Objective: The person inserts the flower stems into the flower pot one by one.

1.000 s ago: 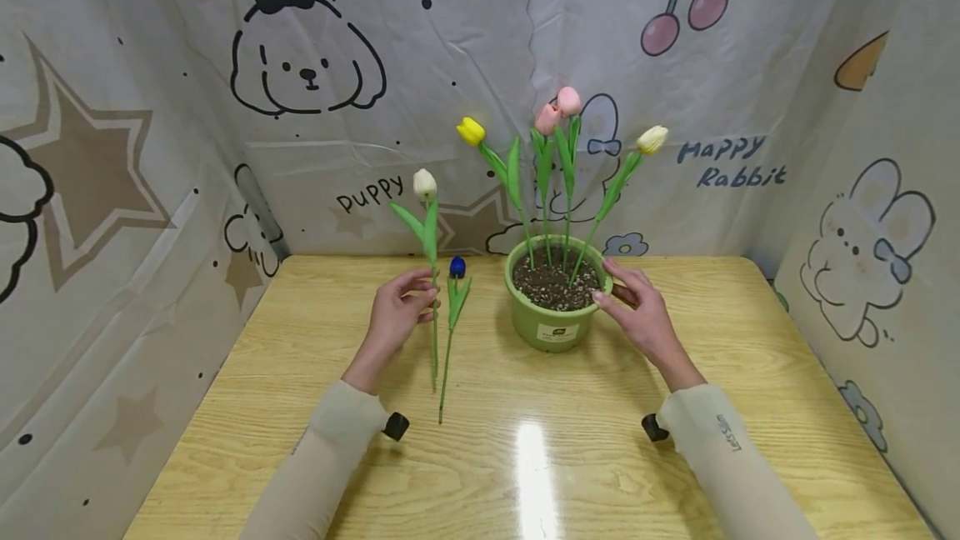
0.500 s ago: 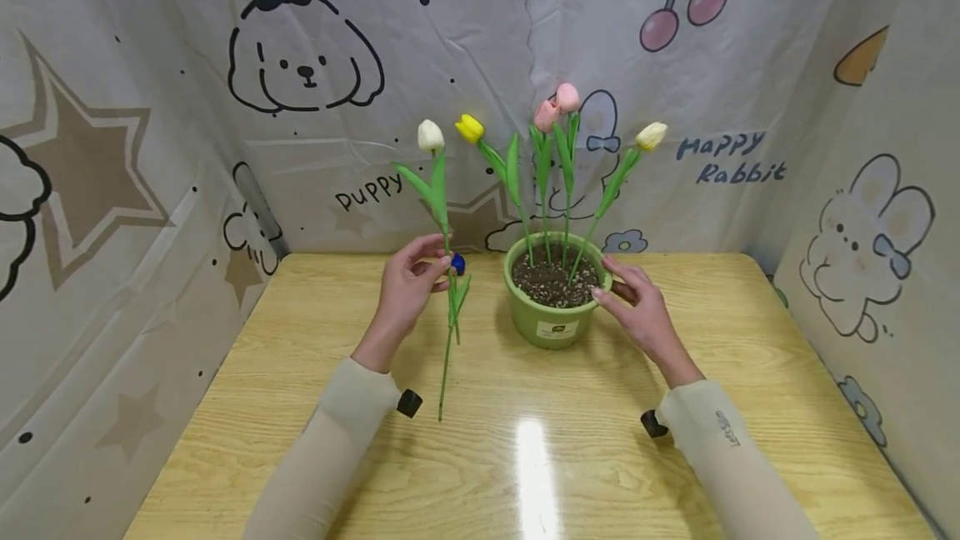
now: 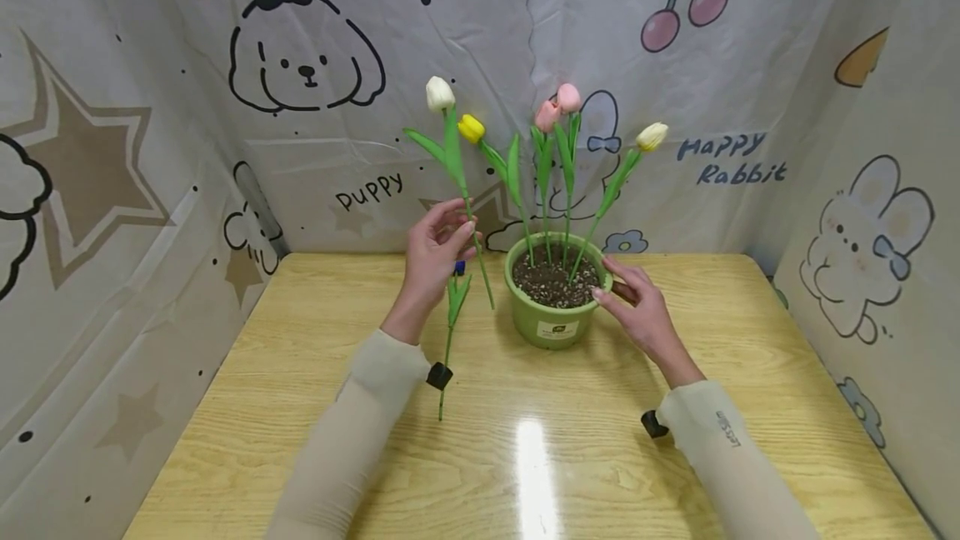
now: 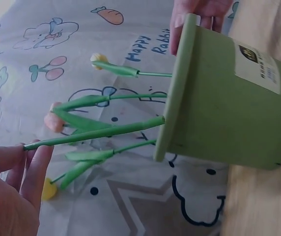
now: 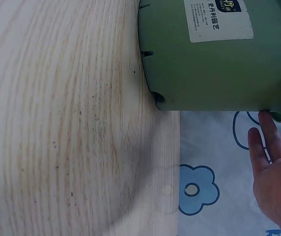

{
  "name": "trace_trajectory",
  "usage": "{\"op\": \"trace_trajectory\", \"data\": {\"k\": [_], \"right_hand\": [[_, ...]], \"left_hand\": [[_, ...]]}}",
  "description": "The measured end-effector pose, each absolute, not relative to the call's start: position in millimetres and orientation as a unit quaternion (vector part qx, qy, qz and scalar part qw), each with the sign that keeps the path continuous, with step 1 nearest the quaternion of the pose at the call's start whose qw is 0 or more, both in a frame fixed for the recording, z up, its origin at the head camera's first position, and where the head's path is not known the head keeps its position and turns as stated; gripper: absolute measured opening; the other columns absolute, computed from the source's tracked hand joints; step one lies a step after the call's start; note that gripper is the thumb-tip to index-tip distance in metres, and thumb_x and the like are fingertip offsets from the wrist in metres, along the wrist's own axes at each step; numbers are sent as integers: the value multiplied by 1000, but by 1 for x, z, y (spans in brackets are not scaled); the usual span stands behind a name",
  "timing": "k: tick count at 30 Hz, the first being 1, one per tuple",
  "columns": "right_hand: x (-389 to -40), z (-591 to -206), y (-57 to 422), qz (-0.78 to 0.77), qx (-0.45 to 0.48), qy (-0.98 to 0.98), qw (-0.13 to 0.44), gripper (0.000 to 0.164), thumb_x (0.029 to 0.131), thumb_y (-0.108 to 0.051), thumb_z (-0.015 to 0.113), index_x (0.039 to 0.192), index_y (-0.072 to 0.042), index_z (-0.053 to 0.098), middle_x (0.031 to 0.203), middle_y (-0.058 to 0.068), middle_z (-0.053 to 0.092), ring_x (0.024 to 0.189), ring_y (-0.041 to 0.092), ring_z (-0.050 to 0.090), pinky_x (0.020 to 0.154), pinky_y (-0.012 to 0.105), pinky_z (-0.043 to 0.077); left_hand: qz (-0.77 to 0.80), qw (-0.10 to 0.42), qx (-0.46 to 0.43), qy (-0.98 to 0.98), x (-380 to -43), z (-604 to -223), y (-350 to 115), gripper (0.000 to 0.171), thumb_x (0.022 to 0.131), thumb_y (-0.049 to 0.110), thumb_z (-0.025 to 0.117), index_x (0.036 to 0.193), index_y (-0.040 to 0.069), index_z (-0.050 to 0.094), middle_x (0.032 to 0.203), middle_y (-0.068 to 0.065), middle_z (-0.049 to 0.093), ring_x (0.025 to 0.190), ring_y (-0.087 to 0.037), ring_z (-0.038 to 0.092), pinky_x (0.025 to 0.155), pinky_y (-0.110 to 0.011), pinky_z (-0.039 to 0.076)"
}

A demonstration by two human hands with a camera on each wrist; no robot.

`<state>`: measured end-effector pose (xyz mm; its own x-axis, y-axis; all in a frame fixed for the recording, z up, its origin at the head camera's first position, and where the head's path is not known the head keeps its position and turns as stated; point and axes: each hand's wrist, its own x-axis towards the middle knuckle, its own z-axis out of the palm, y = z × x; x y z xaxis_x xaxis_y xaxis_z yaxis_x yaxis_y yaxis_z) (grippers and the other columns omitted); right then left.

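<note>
White tulip raised above table, bloom up, tilted left; bare stem end just left of green pot, apart from it. Left hand pinching its stem between thumb and fingers. Right hand gripping pot's rim on right side. Pot upright on table, dark soil inside; standing in soil: yellow tulip, two pink tulips, cream tulip. Blue tulip lying on table beneath left hand, bloom partly hidden. Behind: cartoon-printed curtain.
</note>
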<state>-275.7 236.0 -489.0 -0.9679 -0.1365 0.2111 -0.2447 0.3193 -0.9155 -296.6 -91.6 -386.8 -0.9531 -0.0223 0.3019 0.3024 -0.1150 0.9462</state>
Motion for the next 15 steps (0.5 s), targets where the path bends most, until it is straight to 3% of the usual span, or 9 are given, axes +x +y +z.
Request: {"op": "trace_trajectory", "data": {"k": [4,7,12,15], "right_hand": [[-275,-489,238,565,120,-815,46,65,103,-20,65,161,-14,37,162,16,35,142,45,47,95,5,46],[-275,-488,237,567,120,-814,49,65,103,-20,66,161,-14,38,162,16,35,141,45,48,95,5,46],[-275,-489,236,573,120,-809,48,64,103,-22,67,160,-15,40,162,14,36,141,44,48,95,4,46],[-276,-490,236,573,120,-810,47,63,103,-23,66,160,-16,40,162,13,36,142,43,48,95,4,46]], "left_hand": [[-740,123,-106,-653,-302,-380,-80,35,99,0,67,133,4,66,109,-8,70,96,-31,74,74,-30,65],[-746,134,-105,-644,-307,-376,-72,36,98,-1,67,134,4,65,110,-9,70,92,-23,74,75,-30,65],[-765,149,-102,-619,-314,-373,-59,36,97,-3,66,133,3,65,117,-24,67,95,-34,73,76,-31,65],[-769,157,-101,-612,-319,-374,-53,36,98,-3,66,133,3,65,116,-23,67,97,-37,73,76,-32,65]]}}
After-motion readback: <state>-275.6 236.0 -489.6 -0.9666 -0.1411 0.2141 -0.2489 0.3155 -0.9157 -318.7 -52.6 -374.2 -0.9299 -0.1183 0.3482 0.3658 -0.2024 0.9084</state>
